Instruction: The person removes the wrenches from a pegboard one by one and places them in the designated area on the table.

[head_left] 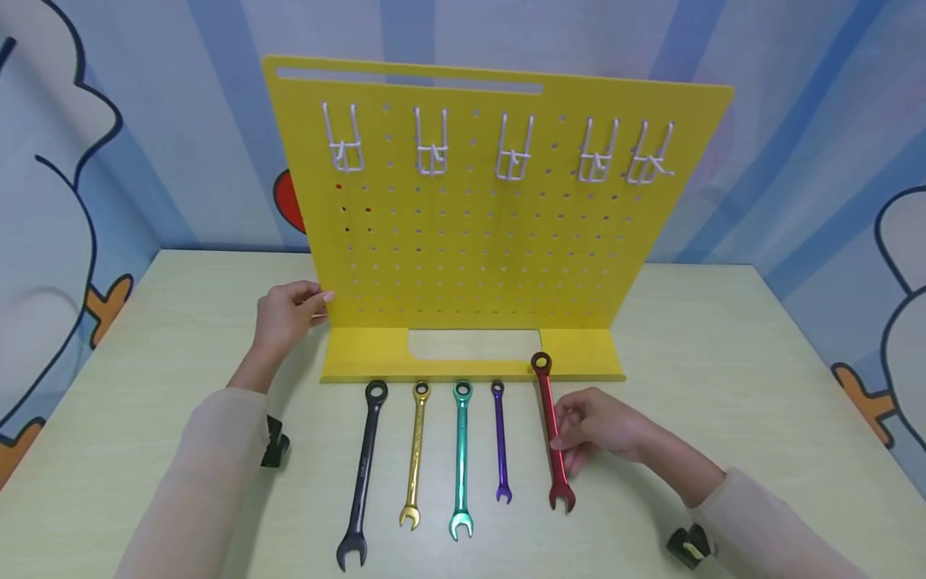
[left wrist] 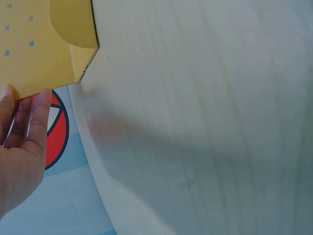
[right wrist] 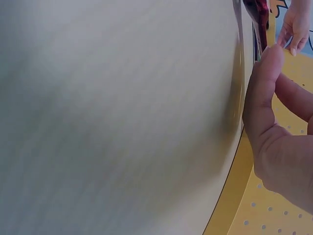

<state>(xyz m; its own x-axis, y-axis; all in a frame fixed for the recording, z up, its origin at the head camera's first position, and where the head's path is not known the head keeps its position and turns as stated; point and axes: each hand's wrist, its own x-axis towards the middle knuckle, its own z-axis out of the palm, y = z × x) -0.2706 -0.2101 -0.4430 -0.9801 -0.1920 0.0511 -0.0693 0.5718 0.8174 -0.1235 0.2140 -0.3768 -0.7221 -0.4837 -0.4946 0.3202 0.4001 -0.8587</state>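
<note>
My left hand [head_left: 284, 318] pinches the left edge of a yellow pegboard [head_left: 579, 354], thumb in front and fingers behind, as the left wrist view also shows. The right hand [head_left: 600, 425] holds a red combination wrench [head_left: 551, 406] by its shaft between thumb and fingers. In the head view its ring end overlaps the front of the board's base, and its open end points toward me. To its left lie a purple wrench [head_left: 501, 442], a green wrench [head_left: 461, 450], a gold wrench [head_left: 416, 454] and a longer black wrench [head_left: 366, 466], ring ends toward the board.
Several white wire hooks, among them a left one [head_left: 347, 157] and a right one [head_left: 641, 178], sit in a row near the pegboard's top. Everything stands on a pale wood-grain table [head_left: 723, 362]. Behind it hangs a blue striped backdrop [head_left: 477, 32] with cartoon shapes.
</note>
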